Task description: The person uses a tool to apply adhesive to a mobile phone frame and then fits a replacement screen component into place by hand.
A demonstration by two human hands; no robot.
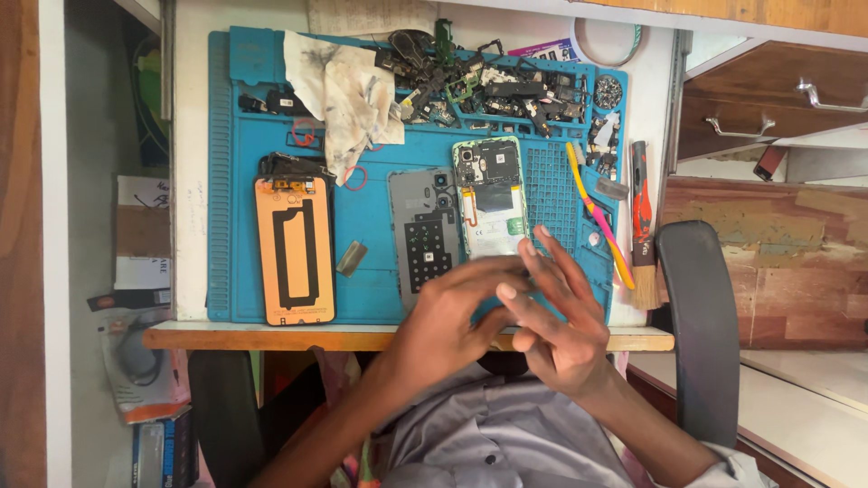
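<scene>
My left hand [452,312] and my right hand [551,307] meet over the front edge of the blue repair mat [371,226], fingers touching each other. Whether a small part sits between the fingertips I cannot tell. Just beyond the fingers lies an opened phone body [490,194] with its circuit board and battery area showing. Beside it on the left lies a grey phone back panel [423,237]. Further left rests an orange-backed phone screen [294,253].
A stained white cloth [348,90] and a heap of several small phone parts [488,86] fill the mat's far side. A pink-and-yellow toothbrush [599,217] and a brush [642,230] lie at the right. A black chair armrest [701,316] stands beside me on the right.
</scene>
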